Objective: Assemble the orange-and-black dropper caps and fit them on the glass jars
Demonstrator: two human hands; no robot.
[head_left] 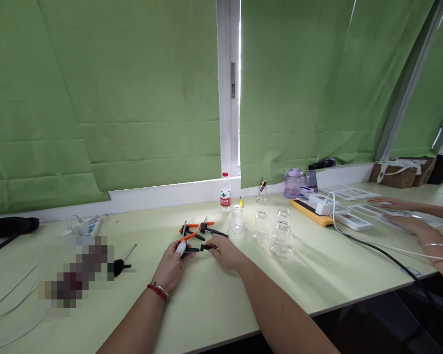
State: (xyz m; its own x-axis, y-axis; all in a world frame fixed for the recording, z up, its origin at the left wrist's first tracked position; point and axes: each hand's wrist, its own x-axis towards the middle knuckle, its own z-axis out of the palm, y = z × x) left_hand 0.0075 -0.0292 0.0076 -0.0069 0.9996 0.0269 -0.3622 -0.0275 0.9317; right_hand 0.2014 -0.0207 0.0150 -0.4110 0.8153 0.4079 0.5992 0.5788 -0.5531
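My left hand (172, 264) is closed around a black-and-orange piece (187, 237), whose exact kind I cannot make out. A dark end of it sticks out to the right. Close beside it, my right hand (224, 251) pinches a small black part (205, 247), its tip a short way from the left-hand piece. Just behind the hands lie similar black-and-orange pieces with thin metal rods (207, 227). Another black piece with a slim metal rod (120, 266) rests to the left of my left hand.
Several clear glass jars (260, 228) stand to the right, behind them a water bottle (225, 194) and a purple jug (293, 184). A yellow-black power strip (312, 212) trails cables. Another person's hands (406, 221) rest over white trays at right. A pixelated patch covers the left tabletop.
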